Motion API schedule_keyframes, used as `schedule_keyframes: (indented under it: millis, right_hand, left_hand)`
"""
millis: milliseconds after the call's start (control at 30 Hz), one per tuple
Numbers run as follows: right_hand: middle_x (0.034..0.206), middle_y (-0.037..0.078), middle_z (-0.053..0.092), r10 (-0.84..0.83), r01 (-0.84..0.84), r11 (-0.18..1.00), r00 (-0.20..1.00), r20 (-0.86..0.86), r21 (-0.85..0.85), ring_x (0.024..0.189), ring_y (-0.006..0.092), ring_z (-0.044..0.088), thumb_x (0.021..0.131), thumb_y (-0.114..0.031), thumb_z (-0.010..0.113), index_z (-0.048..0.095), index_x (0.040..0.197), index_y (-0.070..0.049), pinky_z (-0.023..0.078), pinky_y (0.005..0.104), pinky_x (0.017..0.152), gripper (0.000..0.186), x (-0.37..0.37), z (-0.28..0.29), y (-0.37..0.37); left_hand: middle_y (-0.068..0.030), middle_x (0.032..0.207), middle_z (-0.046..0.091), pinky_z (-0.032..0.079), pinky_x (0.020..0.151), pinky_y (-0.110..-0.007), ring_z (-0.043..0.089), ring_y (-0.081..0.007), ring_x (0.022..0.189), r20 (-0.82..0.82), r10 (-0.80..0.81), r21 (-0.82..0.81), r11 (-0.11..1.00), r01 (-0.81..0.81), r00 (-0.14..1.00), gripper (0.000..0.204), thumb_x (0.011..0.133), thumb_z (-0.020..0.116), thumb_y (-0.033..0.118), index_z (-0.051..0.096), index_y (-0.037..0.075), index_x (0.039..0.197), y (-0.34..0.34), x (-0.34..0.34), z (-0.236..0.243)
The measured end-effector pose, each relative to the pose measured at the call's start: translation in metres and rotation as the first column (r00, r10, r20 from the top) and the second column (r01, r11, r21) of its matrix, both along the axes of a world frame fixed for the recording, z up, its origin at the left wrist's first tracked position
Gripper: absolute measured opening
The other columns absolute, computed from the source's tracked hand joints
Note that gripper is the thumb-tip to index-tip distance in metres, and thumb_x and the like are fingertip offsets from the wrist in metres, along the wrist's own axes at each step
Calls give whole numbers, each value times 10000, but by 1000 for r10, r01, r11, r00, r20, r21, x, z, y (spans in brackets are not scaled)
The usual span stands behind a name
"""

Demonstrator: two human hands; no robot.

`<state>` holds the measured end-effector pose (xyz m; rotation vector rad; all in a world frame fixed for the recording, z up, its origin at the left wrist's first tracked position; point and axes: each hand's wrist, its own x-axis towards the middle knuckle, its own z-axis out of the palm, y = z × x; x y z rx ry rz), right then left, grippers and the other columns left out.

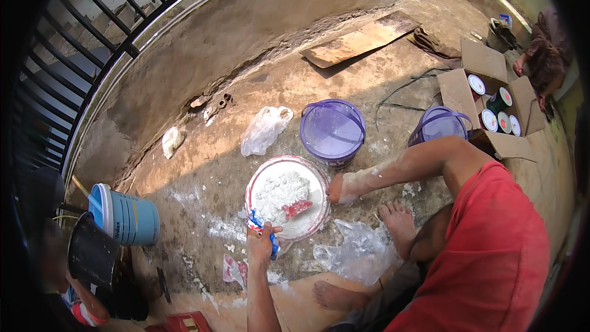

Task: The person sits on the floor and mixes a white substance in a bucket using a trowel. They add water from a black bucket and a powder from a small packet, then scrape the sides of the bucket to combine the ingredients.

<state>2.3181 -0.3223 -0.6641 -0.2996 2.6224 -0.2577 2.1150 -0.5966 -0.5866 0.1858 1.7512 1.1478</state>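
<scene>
A round white tub (323, 216) with a red rim stands on the ground before me, holding lumpy white powder or paste (279, 187). In my left hand (261, 238), at the tub's near left edge, is a crumpled blue and white plastic packet (253, 219). A red piece (297, 209), perhaps a scoop, lies partly sunk in the white material. My right hand (342, 189), dusted white up the wrist, grips the tub's right rim; its fingers look curled and are partly hidden. Clear plastic (359, 249) lies crumpled beside my bare feet.
Purple buckets (332, 129) stand beyond the tub. At right, a cardboard box (522, 101) holds several cans near a person (544, 55). Another person (86, 298) is at lower left by a blue bucket (138, 218) and a black bucket (92, 251). A low wall (264, 31) runs behind.
</scene>
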Motion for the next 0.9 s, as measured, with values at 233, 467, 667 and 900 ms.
schedule_keyframes:
  millis: [233, 467, 667, 900]
  right_hand:
    - [918, 236, 734, 28, -26, 999, 997, 66, -23, 893, 441, 735, 912, -187, 574, 722, 1012, 21, 611, 543, 765, 274, -5, 13, 0]
    - [954, 229, 738, 5, -5, 1000, 998, 69, 1, 899, 424, 741, 904, -187, 589, 714, 1025, 10, 614, 537, 750, 263, 1, 11, 8]
    - [927, 199, 730, 51, -52, 998, 999, -19, -25, 892, 426, 734, 913, -174, 574, 694, 1040, -18, 608, 535, 746, 235, 2, 9, 6]
    - [935, 195, 745, 10, -9, 1000, 1000, -9, 23, 919, 408, 747, 858, -145, 625, 720, 987, -4, 615, 513, 746, 214, 3, 18, 2]
  left_hand:
    - [-134, 1172, 724, 495, 1001, -375, 677, -248, 1074, -318, 65, 174, 985, -9, 946, 633, 893, 809, 128, 493, -51, 1412, 4, 5, -9]
    - [-205, 873, 733, 515, 785, -455, 706, -296, 860, -531, -54, -126, 992, -15, 846, 469, 1003, 689, 382, 705, -86, 1034, 15, 2, 5]
    - [-343, 841, 681, 486, 818, -546, 678, -479, 864, -529, -169, -323, 946, -12, 832, 986, 1005, 346, 781, 669, -150, 971, 13, -1, 0]
    - [-428, 1061, 656, 414, 1033, -560, 616, -539, 1134, -541, -38, -326, 931, -167, 840, 1223, 938, 117, 883, 658, -205, 1072, 10, -3, -6]
